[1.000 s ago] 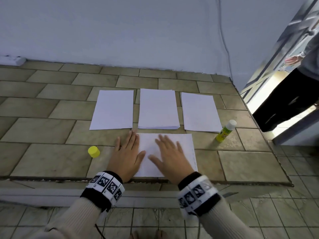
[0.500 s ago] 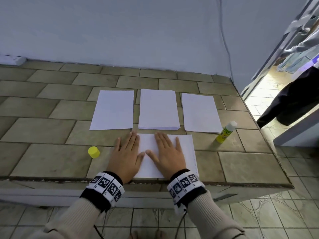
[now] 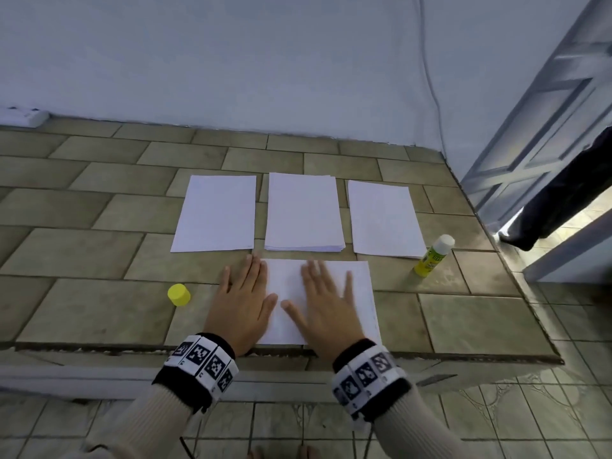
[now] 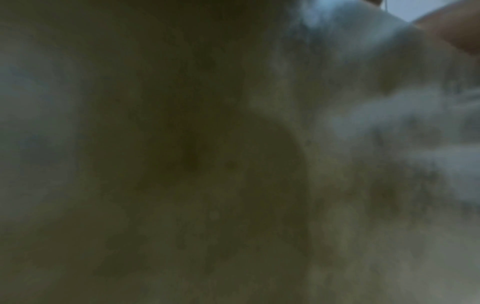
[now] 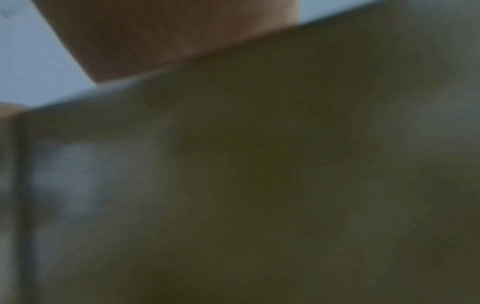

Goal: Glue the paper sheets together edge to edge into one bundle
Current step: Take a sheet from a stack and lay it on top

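A white paper sheet (image 3: 288, 286) lies near the front edge of the tiled counter. My left hand (image 3: 243, 301) lies flat with straight fingers over the sheet's left edge. My right hand (image 3: 326, 303) presses flat on the middle of the same sheet. Behind it lie three more lots of paper: a left sheet (image 3: 217, 213), a middle stack (image 3: 303, 212) and a right sheet (image 3: 384, 218). An uncapped glue stick (image 3: 433, 255) stands at the right. Its yellow cap (image 3: 178, 294) sits to the left of my left hand. Both wrist views are dark and blurred.
The counter's front edge (image 3: 99, 346) runs just under my wrists, and its right edge (image 3: 516, 276) drops to a tiled floor. A grey door (image 3: 543, 127) stands open at the right with a dark-clothed person (image 3: 563, 190) behind it. A white power strip (image 3: 23, 115) lies at the far left.
My right hand slid left and then a little back right over the near sheet, staying flat. The left hand stayed in place. The person at the door moved further out of view.
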`<state>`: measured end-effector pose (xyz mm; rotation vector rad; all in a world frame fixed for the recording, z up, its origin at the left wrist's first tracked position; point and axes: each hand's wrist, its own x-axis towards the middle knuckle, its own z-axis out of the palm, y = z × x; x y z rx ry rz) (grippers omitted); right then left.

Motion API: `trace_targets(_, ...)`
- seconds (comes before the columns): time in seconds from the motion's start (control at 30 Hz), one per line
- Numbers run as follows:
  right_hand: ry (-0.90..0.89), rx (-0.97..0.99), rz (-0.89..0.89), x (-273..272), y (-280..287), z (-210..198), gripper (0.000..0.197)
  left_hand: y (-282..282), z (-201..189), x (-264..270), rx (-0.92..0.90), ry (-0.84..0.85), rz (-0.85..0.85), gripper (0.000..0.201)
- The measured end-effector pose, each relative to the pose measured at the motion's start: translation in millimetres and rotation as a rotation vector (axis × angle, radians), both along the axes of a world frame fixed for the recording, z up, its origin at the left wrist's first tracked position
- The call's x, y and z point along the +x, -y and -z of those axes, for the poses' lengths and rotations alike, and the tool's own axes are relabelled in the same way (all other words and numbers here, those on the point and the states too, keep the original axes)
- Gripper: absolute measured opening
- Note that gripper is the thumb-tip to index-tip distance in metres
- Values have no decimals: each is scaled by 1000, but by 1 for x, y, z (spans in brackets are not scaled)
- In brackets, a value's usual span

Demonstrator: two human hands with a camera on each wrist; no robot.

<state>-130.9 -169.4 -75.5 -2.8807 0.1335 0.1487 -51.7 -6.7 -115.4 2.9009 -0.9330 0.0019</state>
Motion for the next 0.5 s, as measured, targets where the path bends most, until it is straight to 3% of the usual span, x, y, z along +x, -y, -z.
trace_targets(0.2,70,54,-140,23,-32,15,92,-2,3,0,-2,23,59,64)
trace_targets(0.3,86,-4,-119,19,-13,17,92,-1,1,1,6,-2,31,75)
trace_targets(0.4,29,-78,-44,9,22,18,74,-1,1,0,9,29,24,66)
trace_targets(0.5,19,-115,58,-4,59,19,77,-1,1,-1,10,48,14,65)
